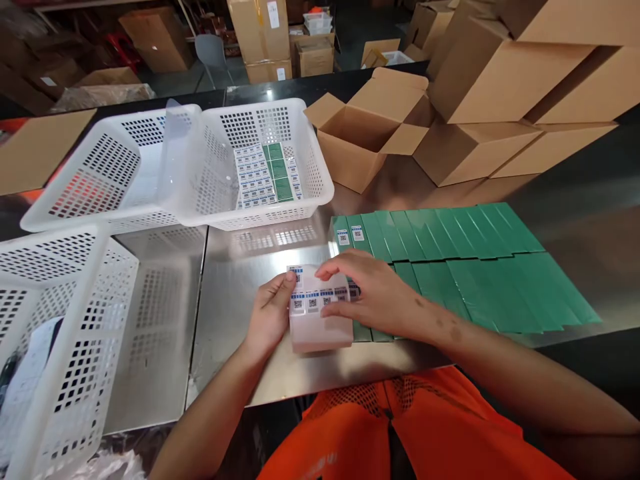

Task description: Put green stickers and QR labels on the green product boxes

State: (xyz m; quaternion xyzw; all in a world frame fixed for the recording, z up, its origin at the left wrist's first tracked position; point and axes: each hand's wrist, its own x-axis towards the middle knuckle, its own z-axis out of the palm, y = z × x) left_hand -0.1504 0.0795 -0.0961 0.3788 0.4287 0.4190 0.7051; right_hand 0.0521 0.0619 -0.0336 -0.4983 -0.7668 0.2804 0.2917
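Observation:
A pale backing sheet of small QR-code stickers is gripped at its left edge by my left hand, thumb on top. One row of stickers crosses the sheet, and a single one sits above it at the upper left. Over the sheet's right part is my right hand, its thumb and forefinger apart, the thumb tip close to the row. To the right lie two rows of flat green boxes. Two boxes at the far left of the back row carry QR stickers. My right hand partly hides the front row.
A white perforated basket holds sticker sheets and green pieces. More white baskets stand at the left. An open carton and stacked cartons are at the back right of the metal table.

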